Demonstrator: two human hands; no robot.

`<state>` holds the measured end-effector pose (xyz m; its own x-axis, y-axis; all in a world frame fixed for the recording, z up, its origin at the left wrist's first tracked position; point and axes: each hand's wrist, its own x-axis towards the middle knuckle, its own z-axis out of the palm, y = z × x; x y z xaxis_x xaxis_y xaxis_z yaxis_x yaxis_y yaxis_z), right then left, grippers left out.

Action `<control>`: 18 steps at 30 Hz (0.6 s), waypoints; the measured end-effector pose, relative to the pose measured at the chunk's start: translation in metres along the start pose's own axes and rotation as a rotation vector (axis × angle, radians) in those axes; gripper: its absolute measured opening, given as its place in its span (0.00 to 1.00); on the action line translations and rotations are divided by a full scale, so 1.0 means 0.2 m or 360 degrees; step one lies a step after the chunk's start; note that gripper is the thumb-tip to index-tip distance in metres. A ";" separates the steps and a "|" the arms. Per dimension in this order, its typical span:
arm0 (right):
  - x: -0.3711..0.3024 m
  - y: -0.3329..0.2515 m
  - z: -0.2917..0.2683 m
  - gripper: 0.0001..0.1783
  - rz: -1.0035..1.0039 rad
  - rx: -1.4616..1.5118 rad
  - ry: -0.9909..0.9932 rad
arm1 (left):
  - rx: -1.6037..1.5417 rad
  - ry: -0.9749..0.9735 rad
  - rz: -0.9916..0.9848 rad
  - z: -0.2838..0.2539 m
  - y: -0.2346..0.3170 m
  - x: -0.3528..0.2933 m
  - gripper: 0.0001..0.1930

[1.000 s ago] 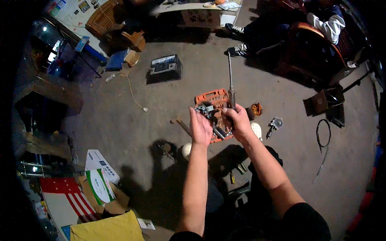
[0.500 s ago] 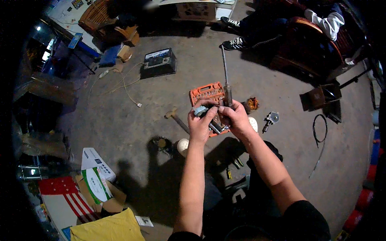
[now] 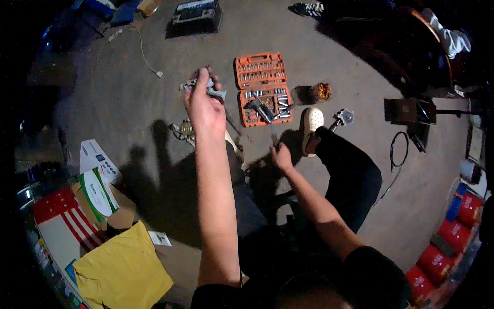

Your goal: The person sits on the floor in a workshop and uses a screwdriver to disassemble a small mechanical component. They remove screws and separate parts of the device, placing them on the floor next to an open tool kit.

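Observation:
My left hand [image 3: 204,103] is raised left of the orange socket-set case [image 3: 248,58], its fingers closed round a grey metal part [image 3: 218,95] that sticks out at both sides of the palm. Lower and to the right, my right hand [image 3: 281,156] grips a screwdriver [image 3: 275,140], whose shaft is smeared by motion. The socket-set case lies open on the floor, with sockets in rows and a dark tool with a metal barrel [image 3: 261,109] lying across its lower half. Another metal part [image 3: 182,130] sits on the floor behind my left wrist.
A jar with orange contents [image 3: 322,91] and a small metal assembly [image 3: 343,118] stand right of the case, near my cream clog [image 3: 313,121]. A car battery [image 3: 194,19] is at the far left. Boxes [image 3: 100,165] and yellow cloth [image 3: 123,270] lie near left. Red containers [image 3: 437,261] line the right.
My hands have moved apart: the left up and leftward with the metal part, the right down with the screwdriver. The view has tilted lower, showing the case more fully.

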<state>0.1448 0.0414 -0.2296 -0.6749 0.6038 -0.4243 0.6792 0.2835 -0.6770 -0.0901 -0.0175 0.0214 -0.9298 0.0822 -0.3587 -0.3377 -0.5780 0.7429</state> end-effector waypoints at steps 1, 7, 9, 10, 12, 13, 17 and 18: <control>-0.11 0.07 0.09 0.18 0.0135 -0.0044 -0.0119 | -0.0010 0.0091 -0.0007 -0.04 0.03 0.01 0.07; -0.19 0.73 0.39 0.29 0.0286 -0.0439 -0.0459 | -0.0056 0.0112 -0.0004 -0.04 0.05 0.05 0.05; -0.16 0.75 0.37 0.37 0.0401 -0.0461 -0.0633 | -0.0073 0.0127 -0.0019 -0.07 0.05 0.07 0.05; -0.18 0.76 0.36 0.35 0.0304 -0.0544 -0.0564 | -0.0069 0.0123 -0.0028 -0.08 0.05 0.08 0.05; -0.19 0.72 0.32 0.32 0.0088 -0.0712 -0.0416 | -0.0076 0.0110 -0.0030 -0.09 0.06 0.08 0.05; -0.19 0.69 0.31 0.31 0.0151 -0.0509 -0.0359 | -0.0087 0.0121 -0.0047 -0.09 0.06 0.08 0.05; -0.13 0.15 0.04 0.30 0.0159 0.0417 -0.0510 | -0.0130 0.0152 -0.0071 -0.12 0.04 0.08 0.04; -0.23 -0.22 -0.21 0.27 0.0026 0.0654 -0.0571 | -0.0138 0.0159 -0.0075 -0.12 0.04 0.08 0.04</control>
<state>0.1582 0.0319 -0.1558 -0.7702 0.2933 -0.5664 0.5701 -0.0817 -0.8175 -0.1037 -0.0408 0.0075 -0.8925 0.0322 -0.4500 -0.3629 -0.6437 0.6737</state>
